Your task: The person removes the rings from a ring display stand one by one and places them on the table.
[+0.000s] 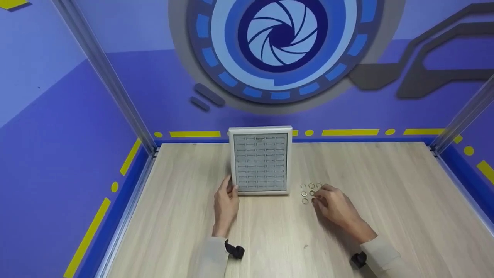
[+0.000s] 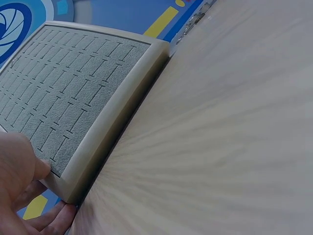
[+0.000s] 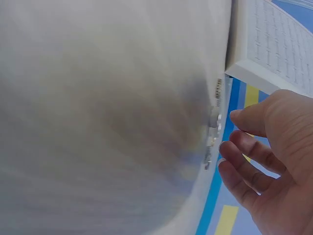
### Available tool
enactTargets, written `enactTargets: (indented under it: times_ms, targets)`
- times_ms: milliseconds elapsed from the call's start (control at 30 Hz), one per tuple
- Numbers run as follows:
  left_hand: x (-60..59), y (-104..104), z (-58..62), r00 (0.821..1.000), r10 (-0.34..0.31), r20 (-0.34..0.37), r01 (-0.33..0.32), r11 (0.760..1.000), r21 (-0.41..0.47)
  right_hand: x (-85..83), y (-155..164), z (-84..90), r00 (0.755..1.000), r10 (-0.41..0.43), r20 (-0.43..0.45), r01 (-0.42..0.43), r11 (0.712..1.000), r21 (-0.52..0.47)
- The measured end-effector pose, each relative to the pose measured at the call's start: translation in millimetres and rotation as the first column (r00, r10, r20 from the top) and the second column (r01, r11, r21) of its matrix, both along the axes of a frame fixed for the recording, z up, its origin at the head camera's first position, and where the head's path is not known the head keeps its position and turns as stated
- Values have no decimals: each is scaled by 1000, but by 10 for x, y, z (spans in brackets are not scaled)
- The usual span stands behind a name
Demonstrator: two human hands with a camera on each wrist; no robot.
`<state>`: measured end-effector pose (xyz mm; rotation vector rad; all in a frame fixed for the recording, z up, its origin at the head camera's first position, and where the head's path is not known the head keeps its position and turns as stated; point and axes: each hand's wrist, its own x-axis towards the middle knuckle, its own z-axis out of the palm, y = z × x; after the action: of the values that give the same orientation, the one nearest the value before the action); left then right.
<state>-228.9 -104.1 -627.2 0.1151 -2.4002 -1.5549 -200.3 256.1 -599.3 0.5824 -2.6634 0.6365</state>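
A ring display tray [image 1: 260,164] with a pale frame and grey slotted insert stands steeply tilted at mid-table. My left hand [image 1: 226,202] grips its lower left corner. In the left wrist view, the thumb [image 2: 43,169] lies on the front and fingers [image 2: 58,220] reach round the edge. A small item [image 1: 259,139], too tiny to make out, sits in the tray's top row. Several metal rings [image 1: 303,195] lie in rows right of the tray. Over the rightmost ones is my right hand [image 1: 336,206], fingers bent and thumb apart; no held ring shows in the right wrist view.
The wooden tabletop [image 1: 173,227] surrounds the tray and rings. A blue printed panel [image 1: 162,92] rises behind the table, with metal posts [image 1: 127,108] at the corners. A small mark [image 1: 306,246] shows on the wood near the front.
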Motion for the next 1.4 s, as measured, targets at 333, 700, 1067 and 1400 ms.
enactTargets:
  times_ms: [333, 700, 1067, 1400]
  targets:
    - [4, 17, 14, 1000, 5, 15, -5, 1000, -11, -64, -66, 249, 1000, 13, -14, -14, 997, -72]
    - [-6, 32, 10, 1000, -13, 11, 12, 1000, 22, -182, -224, 499, 996, 23, -83, -35, 989, -143]
    - [20, 17, -4, 1000, -11, -15, 11, 1000, 20, -326, -466, 726, 991, 60, -120, -82, 977, -195]
    - [4, -13, -4, 1000, -5, -7, 5, 1000, 14, -530, -715, 917, 986, 91, -143, -123, 964, -236]
